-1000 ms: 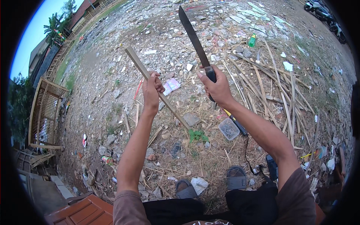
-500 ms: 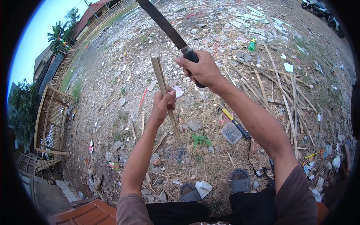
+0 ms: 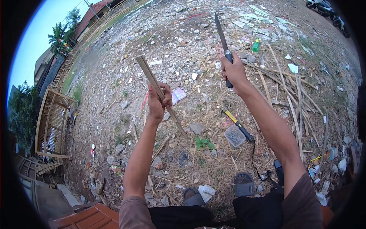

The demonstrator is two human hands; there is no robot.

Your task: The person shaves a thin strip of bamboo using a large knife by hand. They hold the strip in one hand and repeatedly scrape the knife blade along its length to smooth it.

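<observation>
My right hand [image 3: 235, 73] is wrapped round the black handle of a machete [image 3: 221, 33], whose long dark blade points up and slightly left. My left hand [image 3: 158, 101] grips a slim wooden strip [image 3: 147, 72] near its middle. The strip slants from its thicker upper end at the left down to the right, its lower end close to the ground. A wide gap separates the blade from the strip.
Below my right forearm lie a yellow and black hammer [image 3: 233, 118] and a clear plastic box [image 3: 235, 137] of small nails. Loose wooden strips [image 3: 295, 89] are piled at right. Rubble covers the ground, with a green bottle [image 3: 256, 45] farther off. Sandals [image 3: 244, 185] are on my feet.
The machete has swung right and away from the wooden strip, its blade now more upright. The strip's upper end has tipped left, and my left hand has turned and shifted slightly left.
</observation>
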